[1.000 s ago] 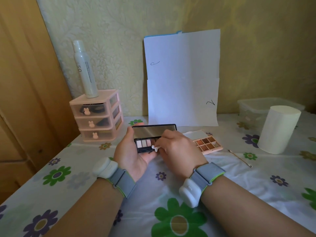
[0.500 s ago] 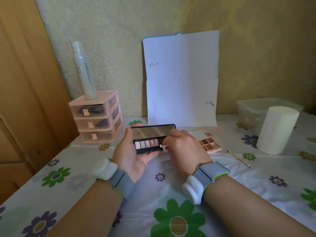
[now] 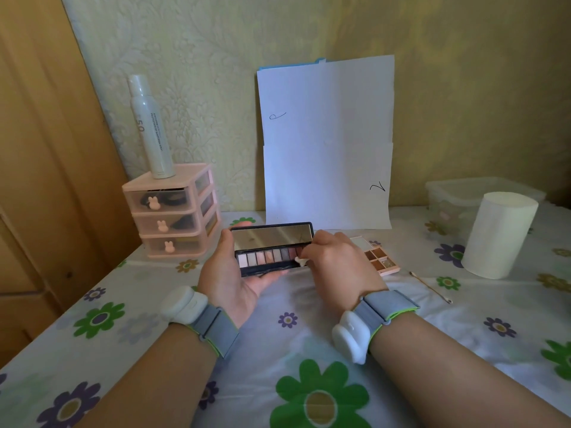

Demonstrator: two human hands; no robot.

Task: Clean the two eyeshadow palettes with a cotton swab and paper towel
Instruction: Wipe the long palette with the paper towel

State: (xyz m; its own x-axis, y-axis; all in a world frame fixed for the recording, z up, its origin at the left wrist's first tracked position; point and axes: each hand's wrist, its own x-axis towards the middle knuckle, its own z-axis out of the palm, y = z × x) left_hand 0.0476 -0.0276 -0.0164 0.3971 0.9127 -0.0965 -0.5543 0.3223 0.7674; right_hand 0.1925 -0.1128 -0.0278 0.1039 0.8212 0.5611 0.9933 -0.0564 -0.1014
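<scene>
Palette (image 3: 272, 254) rests open in our cupped left hand (image 3: 230, 274), steadied so our right hand (image 3: 338, 267), pinching the cotton swab (image 3: 299, 261), can work its right-end pans.

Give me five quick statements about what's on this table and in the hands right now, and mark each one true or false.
1. The left hand holds the open black eyeshadow palette. True.
2. The right hand presses a cotton swab at the palette's right end. True.
3. The second eyeshadow palette is closed. False: it lies open on the table, pans showing.
4. The paper towel roll lies on its side. False: it stands upright at the right.
5. The spray bottle stands on the floral tablecloth. False: it stands on the pink drawer organizer.
</scene>
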